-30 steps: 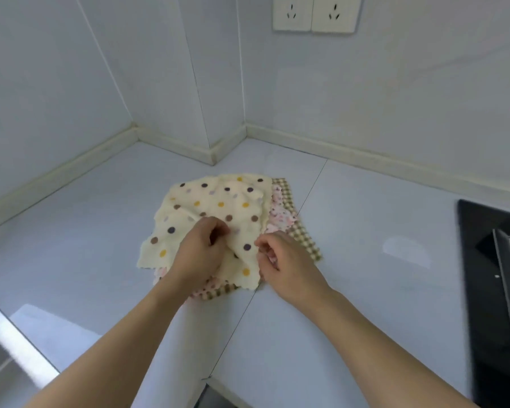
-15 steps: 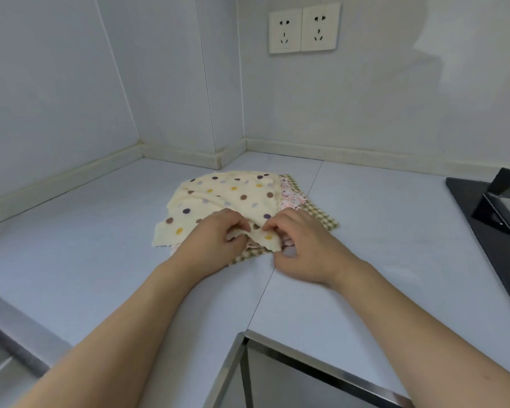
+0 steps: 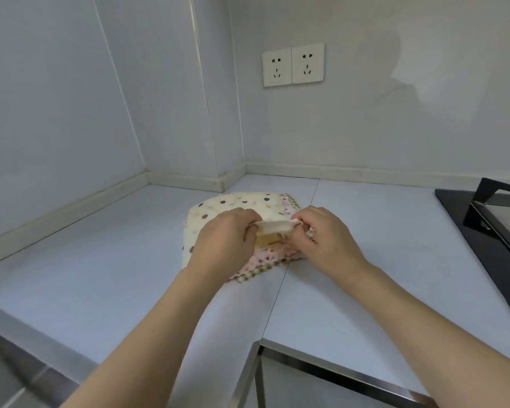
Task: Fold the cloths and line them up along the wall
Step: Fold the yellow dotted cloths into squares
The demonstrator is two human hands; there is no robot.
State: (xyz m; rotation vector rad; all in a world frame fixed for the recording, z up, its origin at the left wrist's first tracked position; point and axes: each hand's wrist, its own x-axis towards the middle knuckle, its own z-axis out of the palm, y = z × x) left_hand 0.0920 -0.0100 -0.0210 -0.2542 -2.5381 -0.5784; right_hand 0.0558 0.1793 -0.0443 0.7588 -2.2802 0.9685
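head view shows both hands on the top cloth of a small pile lying on the countertop [image 3: 106,260], out from the corner where two walls meet. a second ago the left hand [image 3: 221,242] was bunching the middle of the polka-dot cloth [image 3: 233,206] and the right hand [image 3: 321,237] sat at its near edge; half a second ago both had gathered at that near edge. now the edge is off the pile: each hand pinches it between thumb and curled fingers, the two hands close together, with a short strip of the cloth's pale underside stretched between them. the far part of the cloth rests on the pile.

with that edge raised, the pink floral cloth [image 3: 265,256] beneath shows along the near side, and under it the checked cloth [image 3: 256,270] peeks out at the front and at the far right corner.

my reading: the sorting-out of a grip is over and the first fold, or the peeling of this cloth off the stack, is beginning. nothing is folded yet and nothing sits along the wall [image 3: 365,136], so the task is near its start. the grip is narrow and central, so the outer corners may sag and fold unevenly unless the hands spread apart. the hob [image 3: 483,219] at the right is well apart from the pile.
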